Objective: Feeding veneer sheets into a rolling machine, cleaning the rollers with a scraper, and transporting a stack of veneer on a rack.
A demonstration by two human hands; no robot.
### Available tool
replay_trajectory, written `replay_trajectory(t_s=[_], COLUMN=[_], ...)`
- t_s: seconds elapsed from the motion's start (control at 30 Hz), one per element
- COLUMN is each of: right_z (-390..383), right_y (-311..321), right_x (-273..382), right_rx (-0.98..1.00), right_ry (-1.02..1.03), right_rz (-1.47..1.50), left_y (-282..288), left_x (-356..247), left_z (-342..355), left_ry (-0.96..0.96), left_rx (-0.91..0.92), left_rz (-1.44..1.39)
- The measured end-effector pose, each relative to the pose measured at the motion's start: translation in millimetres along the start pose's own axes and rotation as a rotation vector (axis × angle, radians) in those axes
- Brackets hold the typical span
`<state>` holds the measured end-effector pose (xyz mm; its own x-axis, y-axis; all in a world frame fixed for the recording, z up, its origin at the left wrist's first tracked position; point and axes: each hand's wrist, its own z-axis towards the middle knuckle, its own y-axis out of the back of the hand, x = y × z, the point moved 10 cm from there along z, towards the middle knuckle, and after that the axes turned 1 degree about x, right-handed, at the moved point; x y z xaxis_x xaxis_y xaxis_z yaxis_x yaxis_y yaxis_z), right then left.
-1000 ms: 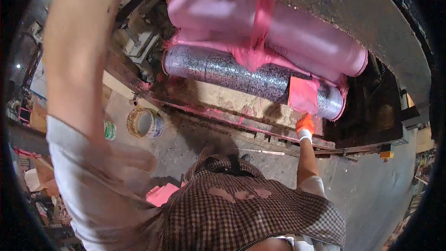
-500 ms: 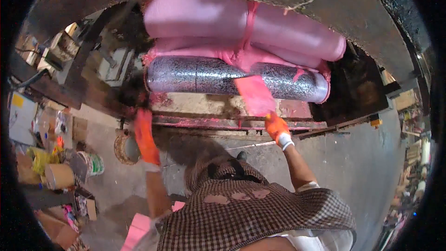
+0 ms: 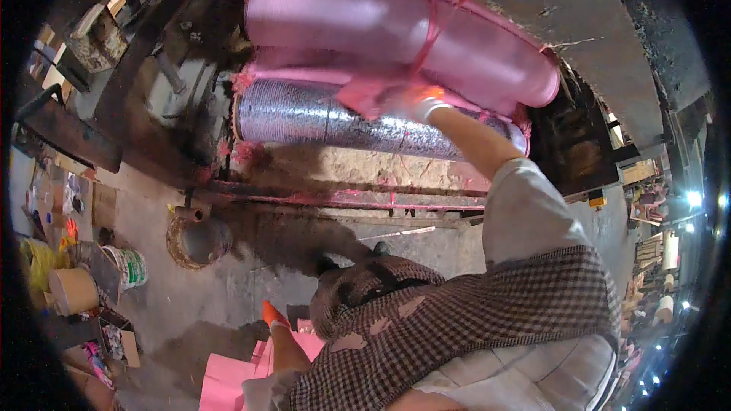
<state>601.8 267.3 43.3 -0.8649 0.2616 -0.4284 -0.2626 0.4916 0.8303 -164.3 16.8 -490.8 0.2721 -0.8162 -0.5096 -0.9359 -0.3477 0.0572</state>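
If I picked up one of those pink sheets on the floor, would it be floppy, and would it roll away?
The pink sheets near the left hand look thin, so one would probably bend. It may feel light for that reason too, though I can't be sure. Rolling seems unlikely, since they look flat with straight edges.

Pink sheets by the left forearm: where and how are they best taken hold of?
The pink sheets are probably best pinched at their outer left edge, coming from the left: they look flat and overlapping, that edge is exposed, and the left forearm crosses in front of their right part.
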Motion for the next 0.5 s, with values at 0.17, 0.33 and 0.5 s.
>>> replay_trajectory(t_s=[0.17,0.33,0.5], right_z=[-11,-29,-56], right_y=[-69,-126,-151], right_x=[-106,-185,-233], right_rx=[0.018,0.013,0.002], right_ry=[-0.289,-0.322,-0.395], right_rz=[0.06,0.139,0.114], left_y=[-15,-61,-146], left_x=[-11,20,22], left_z=[-35,-52,-91], left_ry=[-0.24,-0.051,-0.097], left_rx=[0.044,-0.07,-0.027], left_rz=[-0.011,0.01,0.041])
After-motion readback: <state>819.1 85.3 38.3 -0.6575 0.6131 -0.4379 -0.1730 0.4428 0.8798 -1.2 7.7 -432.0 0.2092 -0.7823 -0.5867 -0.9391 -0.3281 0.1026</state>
